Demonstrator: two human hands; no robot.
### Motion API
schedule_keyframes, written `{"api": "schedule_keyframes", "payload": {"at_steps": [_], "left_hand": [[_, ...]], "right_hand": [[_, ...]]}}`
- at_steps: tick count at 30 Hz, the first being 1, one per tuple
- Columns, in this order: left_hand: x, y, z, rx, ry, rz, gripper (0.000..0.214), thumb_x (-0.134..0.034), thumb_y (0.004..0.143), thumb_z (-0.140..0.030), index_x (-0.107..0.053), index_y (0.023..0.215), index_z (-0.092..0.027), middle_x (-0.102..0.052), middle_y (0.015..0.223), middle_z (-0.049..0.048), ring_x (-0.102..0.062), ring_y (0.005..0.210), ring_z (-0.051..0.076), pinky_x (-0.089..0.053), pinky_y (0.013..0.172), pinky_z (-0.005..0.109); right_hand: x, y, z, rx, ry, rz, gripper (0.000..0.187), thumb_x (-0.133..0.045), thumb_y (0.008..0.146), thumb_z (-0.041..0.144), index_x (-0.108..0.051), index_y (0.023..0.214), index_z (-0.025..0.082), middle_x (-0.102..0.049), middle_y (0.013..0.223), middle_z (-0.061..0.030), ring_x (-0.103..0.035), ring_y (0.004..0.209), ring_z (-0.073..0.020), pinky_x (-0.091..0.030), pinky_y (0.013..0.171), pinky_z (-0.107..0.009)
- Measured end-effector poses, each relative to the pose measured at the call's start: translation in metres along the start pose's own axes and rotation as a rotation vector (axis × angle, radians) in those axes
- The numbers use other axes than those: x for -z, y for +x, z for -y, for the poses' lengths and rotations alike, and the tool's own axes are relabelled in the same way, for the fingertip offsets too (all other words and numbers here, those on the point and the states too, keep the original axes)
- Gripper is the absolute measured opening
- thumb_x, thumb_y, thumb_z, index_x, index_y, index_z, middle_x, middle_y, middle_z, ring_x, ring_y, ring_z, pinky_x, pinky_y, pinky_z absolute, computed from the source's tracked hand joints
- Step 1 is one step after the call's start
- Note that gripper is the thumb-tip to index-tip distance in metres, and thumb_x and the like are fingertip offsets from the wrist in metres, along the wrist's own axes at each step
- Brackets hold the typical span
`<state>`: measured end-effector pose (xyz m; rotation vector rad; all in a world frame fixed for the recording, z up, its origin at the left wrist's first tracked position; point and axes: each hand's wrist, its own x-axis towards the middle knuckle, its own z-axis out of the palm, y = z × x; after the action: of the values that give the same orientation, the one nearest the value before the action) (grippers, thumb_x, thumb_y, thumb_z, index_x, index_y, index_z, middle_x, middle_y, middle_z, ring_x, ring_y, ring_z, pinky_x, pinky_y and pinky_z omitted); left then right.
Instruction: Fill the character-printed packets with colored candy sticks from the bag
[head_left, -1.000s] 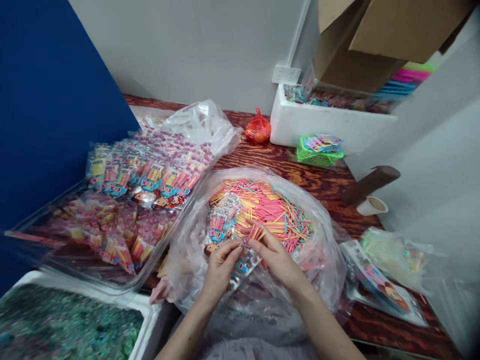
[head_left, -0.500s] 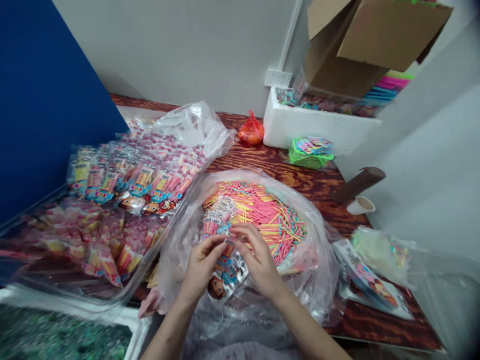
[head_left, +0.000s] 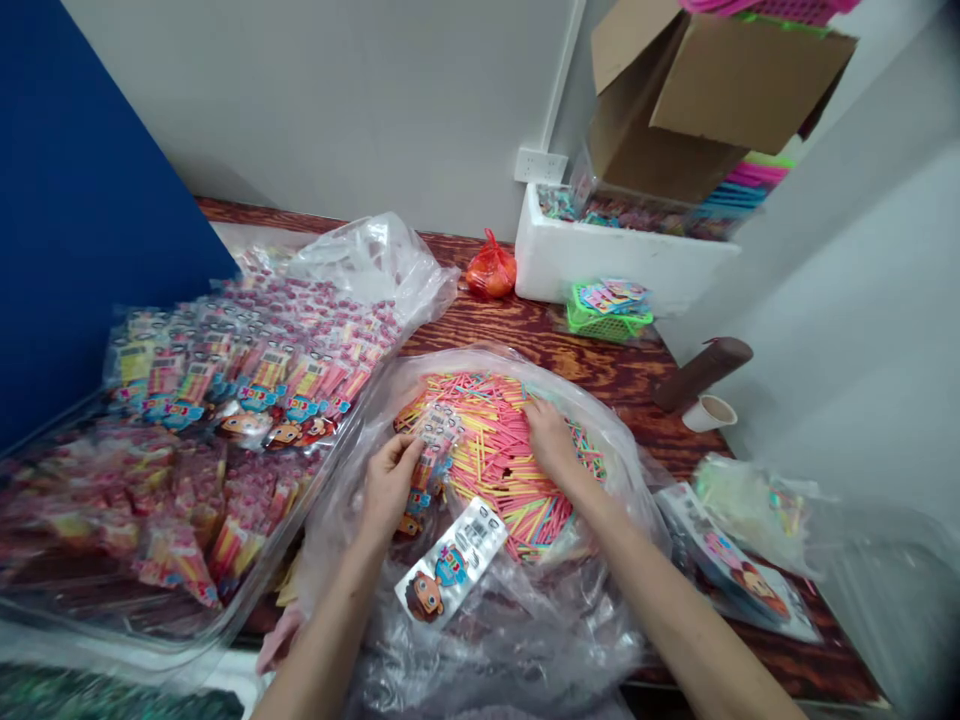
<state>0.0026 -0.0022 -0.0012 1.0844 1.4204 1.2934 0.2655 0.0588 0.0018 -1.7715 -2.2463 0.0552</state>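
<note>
A heap of thin pink, yellow, green and blue sticks (head_left: pixel 495 445) fills an open clear plastic bag (head_left: pixel 645 470) in front of me. My right hand (head_left: pixel 553 445) reaches into the heap, its fingers closed together around sticks at the fingertips, which are partly hidden. At the heap's left side, my left hand (head_left: pixel 391 485) pinches the edge of a small printed packet (head_left: pixel 426 470) in an overlapping bunch. A silvery printed packet with a cartoon face (head_left: pixel 452 563) lies flat on the bag's near edge, apart from both hands.
Filled packets (head_left: pixel 255 370) crowd a clear tray (head_left: pixel 247 590) at left. Behind stand a red net of orange fruit (head_left: pixel 491 270), a green basket (head_left: pixel 607 315), a white foam box (head_left: pixel 615 265) and a cardboard box (head_left: pixel 720 90). A paper cup (head_left: pixel 709 413) and printed bags (head_left: pixel 750 565) are at right.
My hands have parted. The right has moved up and right into the sticks, the left slightly left to the bunch. The silvery packet that was between them now lies on the bag.
</note>
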Motion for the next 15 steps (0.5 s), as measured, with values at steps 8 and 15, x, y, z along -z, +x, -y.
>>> {"api": "schedule_keyframes", "payload": {"at_steps": [8,15], "left_hand": [[-0.006,0.013,0.018,-0.151,0.339,-0.126,0.026,-0.050,0.088,-0.041,-0.064,0.092,-0.020,-0.067,0.087,0.0019,-0.062,0.082,0.019,-0.047,0.076,0.029],[-0.002,0.005,0.017,-0.276,0.477,-0.218,0.032,-0.047,0.090,-0.037,-0.060,0.113,-0.019,-0.063,0.111,0.0086,-0.059,0.105,0.024,-0.045,0.094,0.039]], "right_hand": [[-0.009,0.014,-0.008,0.020,-0.157,0.040,0.031,-0.040,0.092,0.008,-0.063,0.112,0.014,-0.058,0.113,-0.0172,-0.044,0.106,-0.0282,-0.036,0.087,-0.037],[-0.006,0.013,-0.011,-0.001,-0.194,0.026,0.029,-0.040,0.093,0.009,-0.061,0.112,0.013,-0.058,0.111,-0.0140,-0.046,0.102,-0.0244,-0.036,0.086,-0.032]]}}
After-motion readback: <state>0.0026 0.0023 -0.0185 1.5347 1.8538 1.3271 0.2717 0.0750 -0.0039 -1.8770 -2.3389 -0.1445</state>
